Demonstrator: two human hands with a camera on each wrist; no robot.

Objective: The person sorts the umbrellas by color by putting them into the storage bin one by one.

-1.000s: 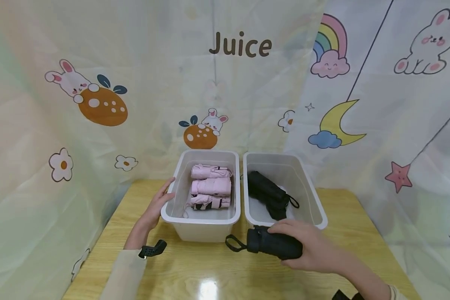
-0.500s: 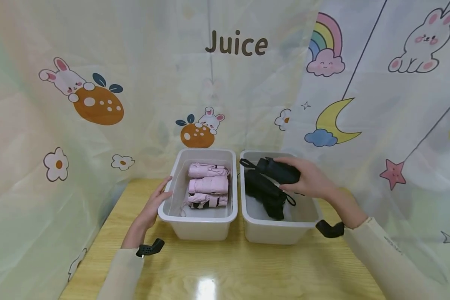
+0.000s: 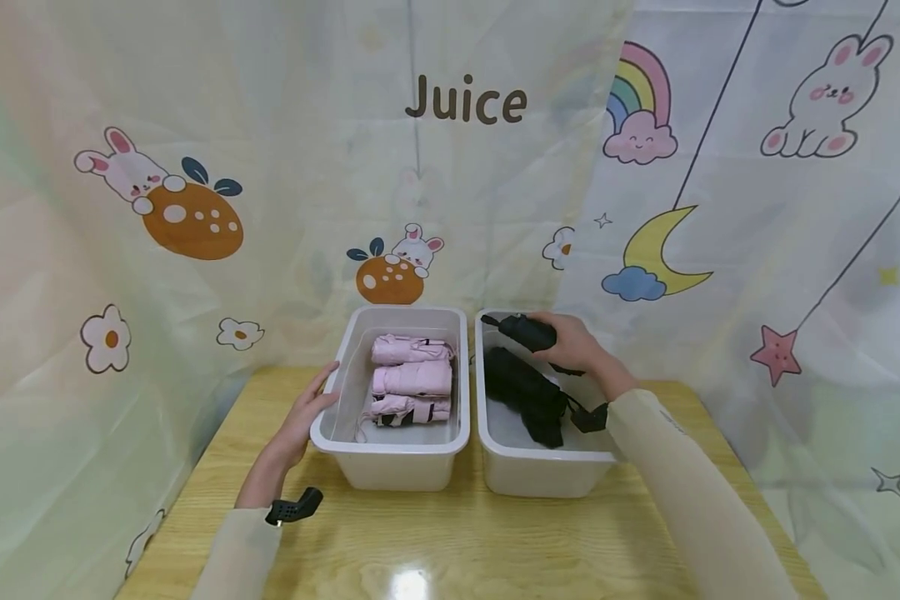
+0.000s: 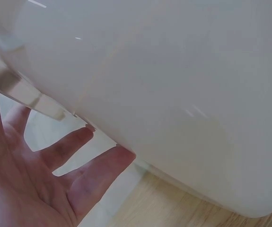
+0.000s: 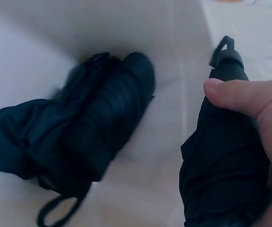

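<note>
My right hand (image 3: 576,343) grips a folded black umbrella (image 3: 528,332) by its body, over the back part of the right white bin (image 3: 540,456). In the right wrist view its strap end points up, with the thumb across the black cloth. Folded black umbrellas (image 5: 109,113) lie together on that bin's floor, one with a strap loop. My left hand (image 3: 297,425) rests against the outer left side of the left white bin (image 3: 390,448); the left wrist view shows its spread fingertips touching the wall. Three folded pink umbrellas (image 3: 412,379) lie in a column inside this bin.
Both bins stand side by side on a wooden table (image 3: 450,542), a narrow gap between them. Right behind them hangs a printed cloth backdrop (image 3: 292,208), which also runs down the left and right sides.
My right hand has carried the black umbrella from in front of the right bin up over its rim, to the bin's back and then lower. The left hand stays at the left bin.
</note>
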